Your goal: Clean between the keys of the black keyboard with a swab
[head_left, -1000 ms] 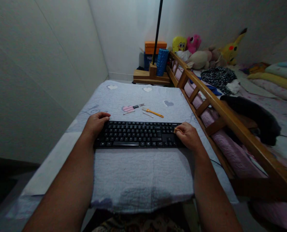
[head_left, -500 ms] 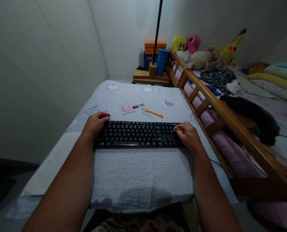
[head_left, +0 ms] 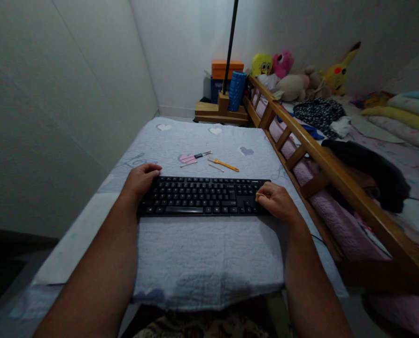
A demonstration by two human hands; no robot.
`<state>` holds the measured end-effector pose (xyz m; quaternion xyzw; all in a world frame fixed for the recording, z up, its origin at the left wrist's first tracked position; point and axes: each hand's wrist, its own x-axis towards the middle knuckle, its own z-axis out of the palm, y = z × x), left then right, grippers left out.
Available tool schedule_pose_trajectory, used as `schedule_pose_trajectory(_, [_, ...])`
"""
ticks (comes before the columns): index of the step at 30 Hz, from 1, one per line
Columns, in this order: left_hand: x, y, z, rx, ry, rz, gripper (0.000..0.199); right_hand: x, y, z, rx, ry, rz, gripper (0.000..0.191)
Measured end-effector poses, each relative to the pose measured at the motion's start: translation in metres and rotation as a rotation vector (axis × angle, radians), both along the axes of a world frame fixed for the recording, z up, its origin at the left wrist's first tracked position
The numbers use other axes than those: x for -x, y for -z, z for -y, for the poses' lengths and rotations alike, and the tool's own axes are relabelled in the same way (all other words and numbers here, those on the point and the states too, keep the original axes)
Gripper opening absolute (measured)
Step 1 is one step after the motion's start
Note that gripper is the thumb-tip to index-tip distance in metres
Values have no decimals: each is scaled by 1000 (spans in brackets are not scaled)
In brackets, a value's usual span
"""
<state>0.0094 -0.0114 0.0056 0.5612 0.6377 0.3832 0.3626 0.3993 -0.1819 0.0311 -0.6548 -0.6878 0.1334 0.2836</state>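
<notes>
A black keyboard [head_left: 195, 196] lies flat on the cloth-covered table, its space bar nearest to me. My left hand [head_left: 142, 180] is wrapped round the keyboard's left end, thumb along the top edge. Over the right-hand keys, my right hand [head_left: 275, 199] is closed on a small tan piece of cloth [head_left: 260, 195]; only a folded bit of it shows between the fingers. Beyond the keyboard lie a yellow-handled brush [head_left: 227, 165], a dark-handled tool with a thin tip [head_left: 199, 155] and two cotton swabs, one of them a pale swab [head_left: 216, 167].
A wooden bed rail [head_left: 301, 136] runs along the table's right side, with bedding and plush toys behind it. At the far end stand a black pole [head_left: 230, 47] on a wooden base, a blue roller [head_left: 236, 91] and an orange box [head_left: 227, 69]. A wall closes off the left.
My right hand has moved slightly down and right over the right-hand keys, uncovering the keyboard's top right corner. My left hand and the keyboard have stayed in place.
</notes>
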Motion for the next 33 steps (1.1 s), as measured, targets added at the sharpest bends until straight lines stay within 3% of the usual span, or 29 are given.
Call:
schedule_pose_trajectory(4, [0,0,-1,-5,1,-6,26,0,0,1,-4,8,-27,14])
schedule_pose_trajectory(11, [-2,-4,2,8,-2,-1,25,1,7,-8,-180,129,23,16])
schedule_pose_trajectory(17, [-1,-2,1,9,-7,-12,23,-2,15,-12,-202,192,66,18])
schedule_pose_trajectory(28, [1,2,-2,-13,6,-11,25,0,8,-7,-93,114,66,14])
schedule_pose_trajectory(33, [4,7,-5,-19,20,-24,27,-1,10,-9,-140,117,51,14])
